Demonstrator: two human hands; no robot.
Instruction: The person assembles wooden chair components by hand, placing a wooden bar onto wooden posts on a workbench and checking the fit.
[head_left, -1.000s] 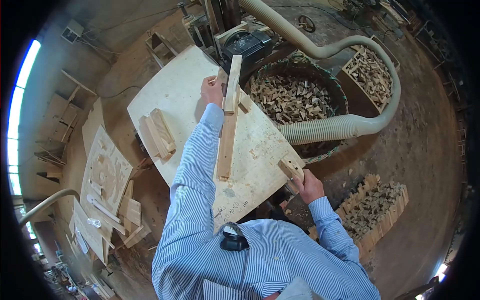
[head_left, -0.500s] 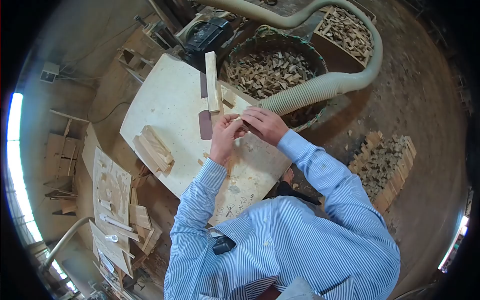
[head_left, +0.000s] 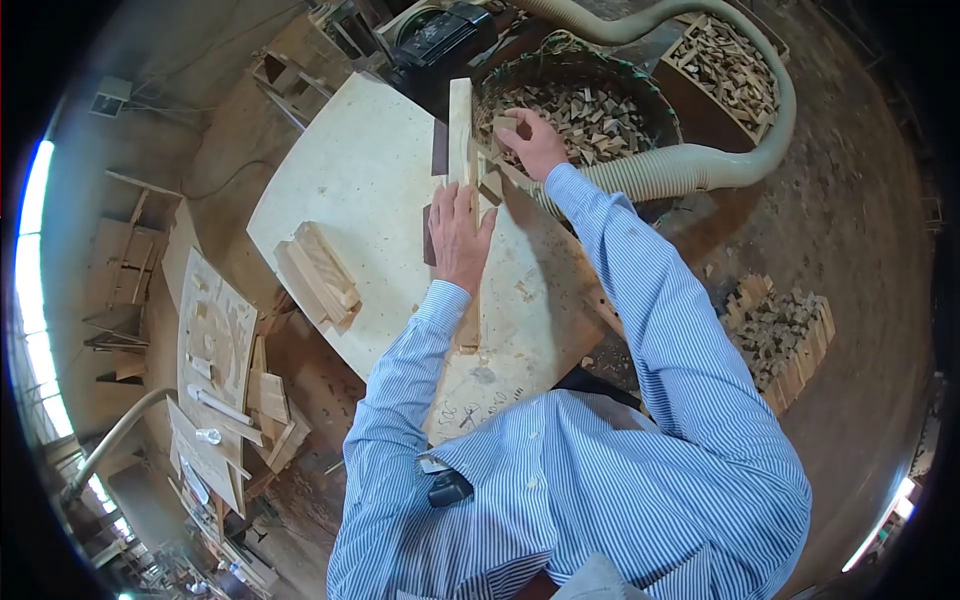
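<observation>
My left hand [head_left: 460, 240] lies with its fingers stretched out over the lower part of a pale wooden strip [head_left: 460, 125] on the worktable [head_left: 340, 180]. Between the fingertips of my right hand [head_left: 537, 146] is a small wood block [head_left: 506, 127], held at the near left side of the round basket [head_left: 655, 90]. Many small wood offcuts [head_left: 590, 115] fill that basket. Another wood piece [head_left: 491, 187] rests against the strip's right side, between my hands. Dark flat strips [head_left: 440, 150] show along the left side of the pale strip.
Grooved wooden pieces [head_left: 318, 275] lie on the table's left part. A ribbed hose [head_left: 670, 172] runs across the basket's near side. A dark motor [head_left: 445, 38] stands behind the table. More offcuts fill a box [head_left: 725, 75] at upper right and a wood-walled pile [head_left: 785, 330] at right.
My hands, together over the table before, are now apart. The right has moved up and right to the basket with the wood block; the left has come down flat on the pale strip.
</observation>
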